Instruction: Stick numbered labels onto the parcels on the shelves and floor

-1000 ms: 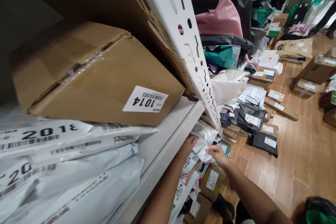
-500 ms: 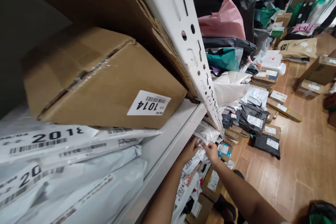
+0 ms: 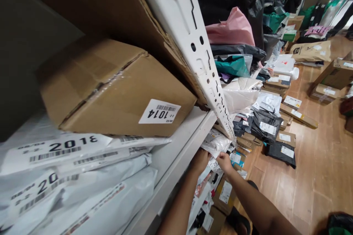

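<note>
Below the near shelf, both hands are at a white plastic parcel lying in a stack. My right hand pinches its front corner between thumb and fingers. At the parcel's left side is my left hand, curled around the edge, its fingertips partly hidden. Just beneath the hands shows a white label with a number beginning 20, partly covered. More labelled parcels lie under it, half hidden by my left forearm.
A cardboard box labelled 1014 rests on white parcels on the near shelf. A white perforated post slants beside it. Bags and boxes line the wooden floor, including a black parcel. A blue parcel lies near my right hand.
The view has shifted slightly. My left hand has moved further in at the parcel's edge, and the parcel's front now hangs lower between my hands. My left forearm covers labels that showed before.
</note>
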Motion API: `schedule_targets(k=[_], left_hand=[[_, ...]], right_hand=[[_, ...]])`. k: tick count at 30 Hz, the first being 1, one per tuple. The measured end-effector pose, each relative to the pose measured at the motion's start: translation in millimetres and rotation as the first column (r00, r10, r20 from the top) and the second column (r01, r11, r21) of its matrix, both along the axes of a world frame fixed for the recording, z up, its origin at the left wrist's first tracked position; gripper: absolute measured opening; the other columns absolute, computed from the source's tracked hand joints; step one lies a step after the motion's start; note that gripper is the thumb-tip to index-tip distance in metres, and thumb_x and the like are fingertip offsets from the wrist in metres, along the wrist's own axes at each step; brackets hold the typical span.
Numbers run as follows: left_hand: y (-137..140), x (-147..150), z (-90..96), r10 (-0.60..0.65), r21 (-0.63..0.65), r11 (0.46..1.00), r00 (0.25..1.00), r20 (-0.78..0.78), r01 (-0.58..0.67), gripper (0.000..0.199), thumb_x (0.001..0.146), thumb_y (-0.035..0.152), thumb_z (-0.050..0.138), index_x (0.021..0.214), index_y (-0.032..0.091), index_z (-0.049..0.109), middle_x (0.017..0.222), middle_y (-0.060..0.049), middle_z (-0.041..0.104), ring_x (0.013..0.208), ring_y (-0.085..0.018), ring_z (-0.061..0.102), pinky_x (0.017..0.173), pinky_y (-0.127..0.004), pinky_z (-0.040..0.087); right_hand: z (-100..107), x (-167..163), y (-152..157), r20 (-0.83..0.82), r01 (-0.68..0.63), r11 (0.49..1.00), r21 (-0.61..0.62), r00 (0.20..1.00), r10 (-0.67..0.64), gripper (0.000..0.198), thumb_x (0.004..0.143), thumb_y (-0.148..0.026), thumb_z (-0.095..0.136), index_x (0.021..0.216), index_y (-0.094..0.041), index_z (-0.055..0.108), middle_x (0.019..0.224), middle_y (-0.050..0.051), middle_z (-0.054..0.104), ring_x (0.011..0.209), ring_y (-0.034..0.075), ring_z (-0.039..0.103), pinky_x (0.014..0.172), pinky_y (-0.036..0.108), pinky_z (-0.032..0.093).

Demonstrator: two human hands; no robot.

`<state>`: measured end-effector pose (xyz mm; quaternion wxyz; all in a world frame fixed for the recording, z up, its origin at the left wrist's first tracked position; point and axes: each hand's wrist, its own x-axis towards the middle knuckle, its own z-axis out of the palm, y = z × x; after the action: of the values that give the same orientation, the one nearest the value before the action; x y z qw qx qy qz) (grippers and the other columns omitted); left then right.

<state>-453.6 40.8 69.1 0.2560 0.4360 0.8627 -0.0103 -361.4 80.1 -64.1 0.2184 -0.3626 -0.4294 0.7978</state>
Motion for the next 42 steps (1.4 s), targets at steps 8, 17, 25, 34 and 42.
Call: schedule_targets(k=[8, 17, 25, 34, 42], left_hand=[[2, -3, 10.2, -0.009, -0.016, 1.0, 0.999, 0.035, 0.009, 0.023, 0.09, 0.02, 0.05, 0.1, 0.015, 0.069, 0.103, -0.012, 0.075, 0.095, -0.022, 0.068, 0.079, -0.028, 0.049], [-2, 0, -12.0, -0.02, -0.055, 0.998, 0.989, -0.148, 0.012, 0.026, 0.09, 0.017, 0.048, 0.106, 0.01, 0.068, 0.109, -0.017, 0.071, 0.103, -0.027, 0.065, 0.087, -0.034, 0.047], [-8, 12, -27.6, -0.099, -0.028, 0.995, 0.941, -0.325, 0.095, 0.032, 0.084, 0.005, 0.045, 0.102, 0.004, 0.072, 0.107, -0.023, 0.07, 0.107, -0.031, 0.061, 0.097, -0.04, 0.043], [-17, 27, -26.8, 0.212, 0.208, 0.971, 0.831, -0.514, -0.119, 0.031, 0.082, 0.015, 0.051, 0.106, 0.002, 0.065, 0.103, -0.024, 0.066, 0.094, -0.034, 0.062, 0.078, -0.043, 0.048], [-27, 22, -9.2, 0.032, 0.382, 0.916, 0.926, -0.377, 0.124, 0.032, 0.081, 0.004, 0.047, 0.077, 0.026, 0.071, 0.09, -0.001, 0.076, 0.097, -0.021, 0.066, 0.094, -0.038, 0.043]], right_hand=[[0, 3, 4, -0.033, -0.033, 0.999, 0.022, 0.999, 0.033, 0.03, 0.056, -0.044, 0.069, 0.051, -0.019, 0.052, 0.049, -0.005, 0.048, 0.05, 0.01, 0.039, 0.052, 0.024, 0.034], [-5, -3, 4, 0.066, -0.028, 1.0, -0.013, 0.997, 0.029, 0.037, 0.05, -0.046, 0.074, 0.047, -0.02, 0.047, 0.045, -0.006, 0.045, 0.048, 0.009, 0.036, 0.049, 0.024, 0.03], [-7, 20, 3, 0.148, -0.042, 0.996, -0.085, 0.988, 0.054, 0.054, 0.042, -0.059, 0.079, 0.043, -0.021, 0.041, 0.04, -0.008, 0.037, 0.044, 0.007, 0.032, 0.045, 0.024, 0.026], [-10, 76, 1, 0.166, -0.038, 0.984, -0.176, 0.984, 0.067, 0.052, 0.041, -0.062, 0.081, 0.053, -0.019, 0.055, 0.046, -0.004, 0.048, 0.044, 0.01, 0.04, 0.047, 0.025, 0.03], [2, 91, 7, -0.027, -0.117, 0.98, -0.161, 0.993, 0.114, 0.052, 0.05, -0.066, 0.079, 0.061, -0.018, 0.062, 0.058, -0.001, 0.061, 0.053, 0.011, 0.05, 0.055, 0.025, 0.039]])
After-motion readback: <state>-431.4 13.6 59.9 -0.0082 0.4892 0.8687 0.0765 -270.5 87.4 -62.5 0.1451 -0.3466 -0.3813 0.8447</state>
